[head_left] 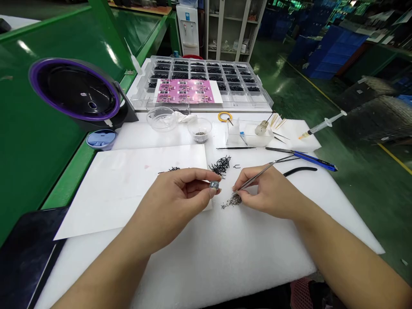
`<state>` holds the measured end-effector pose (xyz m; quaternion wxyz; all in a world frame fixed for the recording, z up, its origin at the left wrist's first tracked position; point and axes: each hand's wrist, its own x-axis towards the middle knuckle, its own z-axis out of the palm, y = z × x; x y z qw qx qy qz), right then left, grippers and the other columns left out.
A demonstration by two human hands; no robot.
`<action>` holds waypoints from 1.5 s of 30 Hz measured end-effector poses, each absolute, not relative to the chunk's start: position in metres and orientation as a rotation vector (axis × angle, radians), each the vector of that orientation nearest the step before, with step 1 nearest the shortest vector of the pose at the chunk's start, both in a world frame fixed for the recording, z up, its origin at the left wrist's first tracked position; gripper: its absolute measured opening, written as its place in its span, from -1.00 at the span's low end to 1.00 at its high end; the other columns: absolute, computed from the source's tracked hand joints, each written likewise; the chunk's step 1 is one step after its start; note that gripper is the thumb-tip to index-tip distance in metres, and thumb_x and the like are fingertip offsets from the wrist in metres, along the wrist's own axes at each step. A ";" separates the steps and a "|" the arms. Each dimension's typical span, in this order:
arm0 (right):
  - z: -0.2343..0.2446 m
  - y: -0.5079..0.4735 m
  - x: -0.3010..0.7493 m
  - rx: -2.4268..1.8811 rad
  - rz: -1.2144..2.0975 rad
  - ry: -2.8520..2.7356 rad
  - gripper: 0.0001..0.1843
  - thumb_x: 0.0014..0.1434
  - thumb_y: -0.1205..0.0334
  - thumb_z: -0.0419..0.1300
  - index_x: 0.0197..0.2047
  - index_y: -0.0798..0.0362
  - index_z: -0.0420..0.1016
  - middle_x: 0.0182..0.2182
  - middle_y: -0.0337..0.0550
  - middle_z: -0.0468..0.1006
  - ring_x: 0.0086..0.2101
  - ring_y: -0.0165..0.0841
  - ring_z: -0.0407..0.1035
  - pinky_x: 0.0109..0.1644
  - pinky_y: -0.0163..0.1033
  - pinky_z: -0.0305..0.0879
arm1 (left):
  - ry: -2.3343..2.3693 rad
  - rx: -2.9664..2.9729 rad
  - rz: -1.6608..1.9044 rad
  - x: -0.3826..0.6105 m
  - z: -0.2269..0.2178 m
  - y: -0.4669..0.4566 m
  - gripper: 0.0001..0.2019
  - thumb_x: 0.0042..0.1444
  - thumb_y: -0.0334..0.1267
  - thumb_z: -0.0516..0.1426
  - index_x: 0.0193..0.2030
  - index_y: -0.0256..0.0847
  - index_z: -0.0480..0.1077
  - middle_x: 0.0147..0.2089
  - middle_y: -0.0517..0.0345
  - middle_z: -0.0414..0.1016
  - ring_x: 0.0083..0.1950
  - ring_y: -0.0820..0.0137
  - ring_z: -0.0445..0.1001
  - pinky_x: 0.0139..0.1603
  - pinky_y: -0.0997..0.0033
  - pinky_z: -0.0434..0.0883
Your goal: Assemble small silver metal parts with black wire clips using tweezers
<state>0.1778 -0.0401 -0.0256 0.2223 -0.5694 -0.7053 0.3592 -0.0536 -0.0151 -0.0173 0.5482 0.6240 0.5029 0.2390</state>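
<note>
Between the thumb and fingers of my left hand (182, 195) is a small grey-blue cylindrical piece (214, 185), raised above the work surface. Metal tweezers (257, 176) are pinched in my right hand (273, 191), their tips pointing down and left. Just under those tips lies a pile of tiny metallic parts (233, 201); whether the tips grip one is too small to see. Behind both hands sits a heap of black forked pieces (220, 165), with a single forked piece (237, 166) apart to its right. More black pieces (174, 169) show partly behind my left hand.
A divided clear case (231, 98) stands at the back with a pink printed sheet (186, 91). Clear dishes (161, 119), a tray with a small bottle (261, 128), a blue-handled tool (317, 161) and a syringe (323, 125) lie around. A purple-rimmed fan (75, 90) stands left.
</note>
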 end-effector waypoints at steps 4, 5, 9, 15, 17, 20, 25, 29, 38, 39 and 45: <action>-0.025 -0.039 0.177 -1.544 0.996 -1.969 -0.82 0.04 0.40 0.19 -0.31 -0.04 0.55 -0.34 -0.39 0.58 -0.25 -0.40 0.51 -0.14 -0.30 0.46 | 1.193 1.492 0.542 -0.053 -0.016 -0.015 -0.76 0.12 -0.07 0.25 -0.08 -0.04 0.56 -0.17 0.18 0.64 -0.13 0.24 0.61 -0.14 0.32 0.58; -0.025 -0.039 0.177 -1.541 0.995 -1.973 -0.82 0.04 0.40 0.19 -0.31 -0.04 0.55 -0.34 -0.40 0.58 -0.26 -0.41 0.51 -0.14 -0.31 0.46 | 1.198 1.497 0.537 -0.053 -0.016 -0.015 -0.75 0.12 -0.07 0.26 -0.08 -0.03 0.56 -0.18 0.19 0.64 -0.14 0.24 0.61 -0.14 0.31 0.58; -0.023 -0.040 0.176 -1.542 0.992 -1.983 -0.82 0.05 0.39 0.20 -0.31 -0.05 0.55 -0.35 -0.41 0.58 -0.27 -0.42 0.50 -0.15 -0.31 0.46 | 1.215 1.507 0.528 -0.054 -0.016 -0.016 -0.75 0.11 -0.06 0.25 -0.09 -0.03 0.57 -0.19 0.19 0.64 -0.13 0.23 0.61 -0.12 0.29 0.58; -0.023 -0.040 0.176 -1.534 1.002 -1.983 -0.81 0.05 0.41 0.18 -0.31 -0.05 0.55 -0.34 -0.41 0.58 -0.26 -0.42 0.49 -0.11 -0.31 0.45 | 1.200 1.500 0.507 -0.053 -0.016 -0.016 -0.75 0.11 -0.06 0.25 -0.08 -0.02 0.56 -0.16 0.18 0.63 -0.13 0.22 0.61 -0.12 0.26 0.59; -0.023 -0.040 0.176 -1.535 1.008 -1.981 -0.81 0.06 0.40 0.18 -0.30 -0.06 0.56 -0.34 -0.41 0.58 -0.25 -0.42 0.49 -0.10 -0.30 0.45 | 1.201 1.493 0.500 -0.052 -0.016 -0.016 -0.75 0.11 -0.07 0.25 -0.08 -0.02 0.56 -0.16 0.18 0.63 -0.12 0.21 0.61 -0.12 0.25 0.59; -0.023 -0.040 0.177 -1.550 1.011 -1.980 -0.81 0.06 0.40 0.18 -0.31 -0.06 0.56 -0.34 -0.41 0.58 -0.25 -0.41 0.49 -0.12 -0.29 0.45 | 1.201 1.489 0.499 -0.051 -0.016 -0.016 -0.75 0.11 -0.07 0.25 -0.08 -0.01 0.56 -0.16 0.19 0.63 -0.12 0.21 0.61 -0.09 0.24 0.59; -0.022 -0.039 0.177 -1.544 1.028 -1.974 -0.80 0.05 0.41 0.18 -0.30 -0.05 0.56 -0.33 -0.39 0.58 -0.24 -0.41 0.49 -0.09 -0.29 0.45 | 1.190 1.482 0.493 -0.053 -0.017 -0.017 -0.75 0.12 -0.05 0.25 -0.08 -0.02 0.56 -0.13 0.17 0.63 -0.09 0.20 0.60 -0.08 0.23 0.59; -0.022 -0.039 0.176 -1.534 1.035 -1.964 -0.81 0.06 0.41 0.18 -0.30 -0.04 0.56 -0.32 -0.38 0.58 -0.24 -0.41 0.48 -0.07 -0.30 0.45 | 1.201 1.488 0.483 -0.054 -0.017 -0.018 -0.75 0.11 -0.06 0.25 -0.08 -0.01 0.55 -0.15 0.18 0.62 -0.11 0.22 0.60 -0.09 0.23 0.58; -0.022 -0.039 0.175 -1.510 1.034 -1.969 -0.81 0.07 0.42 0.18 -0.29 -0.01 0.56 -0.33 -0.33 0.58 -0.25 -0.39 0.48 -0.10 -0.28 0.43 | 1.172 1.483 0.459 -0.050 -0.017 -0.015 -0.72 0.14 -0.05 0.24 -0.04 -0.02 0.53 -0.12 0.16 0.61 -0.09 0.23 0.59 -0.09 0.25 0.55; -0.022 -0.039 0.175 -1.515 1.020 -1.980 -0.81 0.07 0.42 0.18 -0.29 -0.01 0.56 -0.33 -0.32 0.58 -0.26 -0.38 0.48 -0.13 -0.29 0.43 | 1.171 1.487 0.449 -0.050 -0.017 -0.014 -0.72 0.14 -0.05 0.24 -0.04 -0.03 0.52 -0.13 0.16 0.61 -0.10 0.23 0.58 -0.09 0.24 0.54; -0.018 -0.042 0.176 -1.521 0.921 -1.984 -0.84 0.07 0.43 0.21 -0.31 0.00 0.56 -0.37 -0.32 0.59 -0.31 -0.39 0.48 -0.22 -0.28 0.41 | 1.196 1.523 0.371 -0.050 -0.020 -0.015 -0.76 0.16 -0.08 0.20 -0.07 -0.05 0.53 -0.21 0.18 0.61 -0.15 0.26 0.58 -0.12 0.27 0.48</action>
